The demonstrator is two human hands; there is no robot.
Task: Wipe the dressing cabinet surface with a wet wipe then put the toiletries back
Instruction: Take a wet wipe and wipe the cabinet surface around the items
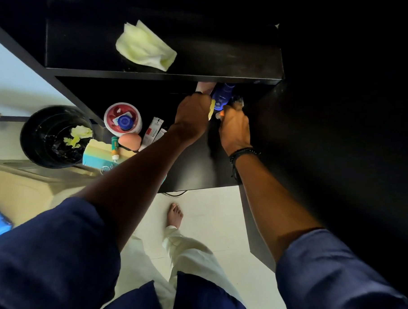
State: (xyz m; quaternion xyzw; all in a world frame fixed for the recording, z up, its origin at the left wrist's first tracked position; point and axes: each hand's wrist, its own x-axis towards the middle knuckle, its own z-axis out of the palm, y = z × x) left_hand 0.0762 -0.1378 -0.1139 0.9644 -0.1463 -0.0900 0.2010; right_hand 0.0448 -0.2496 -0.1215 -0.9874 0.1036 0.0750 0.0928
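A crumpled pale-yellow wet wipe [145, 46] lies on the upper black shelf [229, 66]. Below it, on the black cabinet surface [198, 164], both my hands meet at a cluster of toiletries under the shelf edge. My left hand [192, 117] grips something pale yellow beside a blue Nivea bottle [221, 97]. My right hand [234, 127] is curled round small items just right of that bottle; what they are is hidden. A pink item [204, 86] sits behind my left hand. More toiletries lie to the left: a red-and-white round tub [123, 118], white tubes [153, 131], a peach sponge [130, 140].
A black bin [55, 135] holding used yellow wipes stands on the floor left of the cabinet. A striped yellow-and-blue box [97, 154] and a small green-capped tube [114, 146] sit at the cabinet's left front. My bare foot [174, 214] is on the white floor below.
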